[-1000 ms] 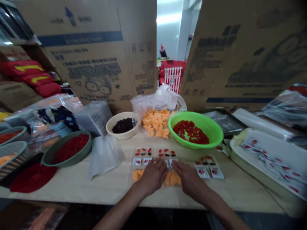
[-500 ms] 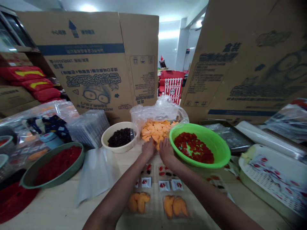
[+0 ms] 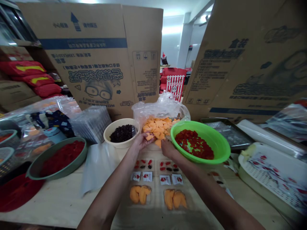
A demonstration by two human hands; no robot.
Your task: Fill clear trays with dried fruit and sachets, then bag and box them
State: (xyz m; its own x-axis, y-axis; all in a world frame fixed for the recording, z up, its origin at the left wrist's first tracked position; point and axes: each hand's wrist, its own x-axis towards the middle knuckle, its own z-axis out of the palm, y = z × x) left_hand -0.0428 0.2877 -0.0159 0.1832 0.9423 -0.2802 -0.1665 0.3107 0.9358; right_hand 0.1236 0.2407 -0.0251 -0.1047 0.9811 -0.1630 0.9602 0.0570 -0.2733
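At the near edge of a heap of orange crescent-shaped pieces (image 3: 158,126), which spill from a clear plastic bag (image 3: 165,105), both hands are at work. My left hand (image 3: 142,141) is turned palm up, its fingers curled around an orange piece (image 3: 149,136). My right hand (image 3: 168,148) is closed at the heap's right side, fingertips down among the pieces; what it grips is hidden. Below the hands lie two clear trays: a left tray (image 3: 150,204) and a right tray (image 3: 189,204). Each holds red and dark pieces, small white sachets (image 3: 165,180) and larger orange crescents (image 3: 140,194).
A cream bowl (image 3: 106,140) of dark dried pieces stands left, a green basin (image 3: 225,147) of red pieces right. Farther left are a grey-green bowl (image 3: 82,156) of red pieces and stacked clear trays (image 3: 91,123). A white perforated basket (image 3: 271,182) holds sachets. Cardboard boxes (image 3: 100,64) stand behind.
My left hand has drawn back and turned palm up with an orange piece in it. My right hand's spread fingers have curled in at the heap. The view has shifted slightly.
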